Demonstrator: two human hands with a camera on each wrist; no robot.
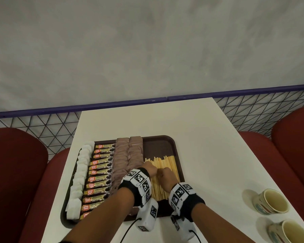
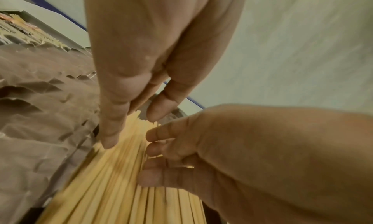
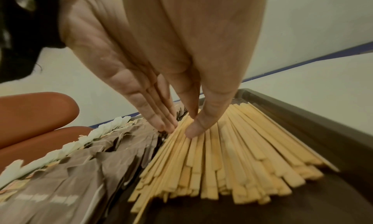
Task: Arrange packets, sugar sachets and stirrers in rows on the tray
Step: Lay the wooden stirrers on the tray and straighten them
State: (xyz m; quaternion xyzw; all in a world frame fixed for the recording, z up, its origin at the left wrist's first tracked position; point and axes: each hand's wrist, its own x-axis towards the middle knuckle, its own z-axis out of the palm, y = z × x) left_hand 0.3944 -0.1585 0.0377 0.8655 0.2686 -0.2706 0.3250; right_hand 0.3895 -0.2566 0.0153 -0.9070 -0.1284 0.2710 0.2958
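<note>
A dark brown tray (image 1: 158, 137) on the white table holds four lengthwise rows: white sugar sachets (image 1: 81, 165), gold granules packets (image 1: 100, 172) and two rows of brown packets (image 1: 126, 155). Wooden stirrers (image 1: 167, 163) lie side by side in the tray's right part. Both hands are down on the stirrers, close together. My left hand (image 1: 152, 170) touches the stirrers' (image 2: 113, 187) left edge beside the brown packets (image 2: 40, 115) with straight fingers. My right hand (image 3: 192, 123) presses its thumb and fingertips onto the stirrers (image 3: 232, 155). Neither hand lifts any.
Two pale mugs (image 1: 272, 201) (image 1: 291, 232) stand at the table's near right corner. Red seats (image 1: 16, 163) (image 1: 297, 137) flank the table. The tray's far right corner shows bare floor beyond the stirrers. A mesh rail runs behind the table.
</note>
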